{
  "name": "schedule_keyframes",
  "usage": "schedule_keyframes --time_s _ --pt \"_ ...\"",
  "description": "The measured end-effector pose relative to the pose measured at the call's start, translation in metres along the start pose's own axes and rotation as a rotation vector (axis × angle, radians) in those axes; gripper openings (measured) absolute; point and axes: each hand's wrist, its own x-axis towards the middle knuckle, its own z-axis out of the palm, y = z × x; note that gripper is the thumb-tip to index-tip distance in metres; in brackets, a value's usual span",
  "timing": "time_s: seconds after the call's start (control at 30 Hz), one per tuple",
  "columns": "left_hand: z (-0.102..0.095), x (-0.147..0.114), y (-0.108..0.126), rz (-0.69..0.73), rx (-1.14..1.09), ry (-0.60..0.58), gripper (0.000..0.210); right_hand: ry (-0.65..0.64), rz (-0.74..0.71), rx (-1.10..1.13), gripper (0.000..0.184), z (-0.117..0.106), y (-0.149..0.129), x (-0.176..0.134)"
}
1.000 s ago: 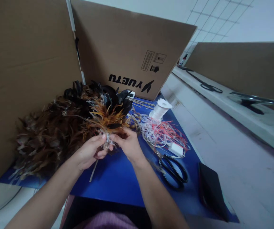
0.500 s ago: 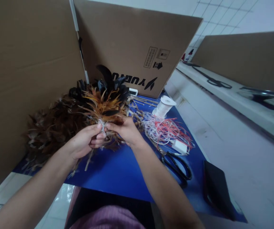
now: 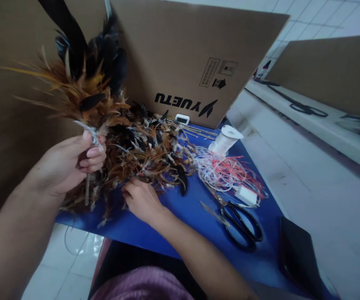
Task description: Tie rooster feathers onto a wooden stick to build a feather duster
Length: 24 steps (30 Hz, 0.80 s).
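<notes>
My left hand [image 3: 76, 160] is closed round the pale, string-wrapped base of a feather bundle [image 3: 86, 96], raised at the left with its orange and black feathers fanned upward. A thin stick end pokes out below that hand. My right hand [image 3: 142, 199] rests at the front edge of a heap of loose brown and black feathers [image 3: 148, 150] on the blue table. Its fingers are bent down into the feathers, and their tips are hidden, so whether they grip anything does not show.
Black-handled scissors [image 3: 240, 225] lie at the right of the blue table [image 3: 173, 225], near tangled white and red strings [image 3: 226, 171]. Behind them stands a white spool [image 3: 225, 139]. A dark flat case [image 3: 300, 254] lies at the right edge. Cardboard panels [image 3: 180, 50] wall the back and left.
My left hand has lifted the feather bundle up and to the left. My right hand has let go of its base and moved down to the feather heap.
</notes>
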Motion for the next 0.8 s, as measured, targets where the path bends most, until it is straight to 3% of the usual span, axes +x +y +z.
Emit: schedule_keyframes --time_s 0.17,0.43,0.53,0.67,0.8 --pt "-0.004 -0.006 0.002 0.031 0.005 -0.005 0.024 0.045 -0.234 -0.27 0.028 0.006 -0.007 0.026" --pt "0.005 -0.011 -0.004 -0.01 -0.028 0.015 0.023 -0.071 -0.246 -0.427 0.025 0.012 0.005 0.062" --pt "0.005 -0.009 -0.007 -0.014 -0.048 -0.002 0.022 0.021 -0.166 -0.259 0.02 -0.004 0.015 0.054" --pt "0.008 -0.002 -0.014 -0.043 -0.05 -0.003 0.022 0.151 -0.053 0.2 0.016 -0.034 0.036 0.036" --pt "0.015 0.006 -0.026 -0.091 -0.043 -0.014 0.02 0.122 0.167 0.627 0.014 -0.058 0.058 0.014"
